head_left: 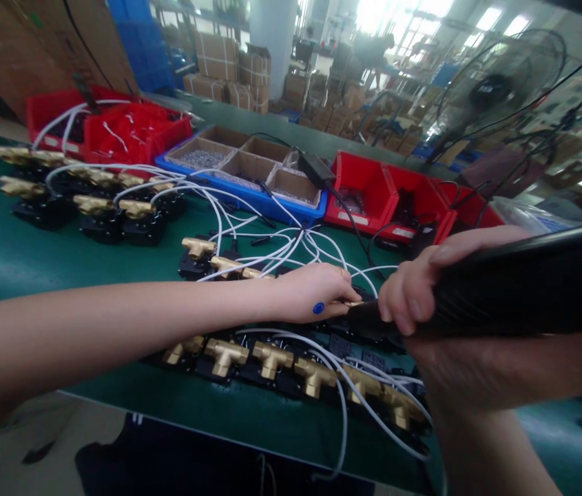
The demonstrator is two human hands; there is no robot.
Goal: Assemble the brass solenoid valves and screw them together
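My right hand (409,296) grips a black electric screwdriver (518,282), its tapered nose pointing left toward my other hand. My left hand (316,293) reaches across the bench, fingers pinched together at the screwdriver's tip. A small brass-coloured bit shows by those fingertips; what they hold is mostly hidden. A round blue spot marks this hand. Below it runs a row of brass tee fittings (273,358) on black bases with white cables (342,406). Behind the forearm, more brass fittings (199,248) stand in another row, partly covered by the arm.
On the green bench (115,275), more brass-topped units (136,210) sit at left. Along the back stand a red bin (136,131), a blue divided tray (249,186) of small parts and red bins (363,193) at right. Beyond are a fan (497,89) and cartons (218,58).
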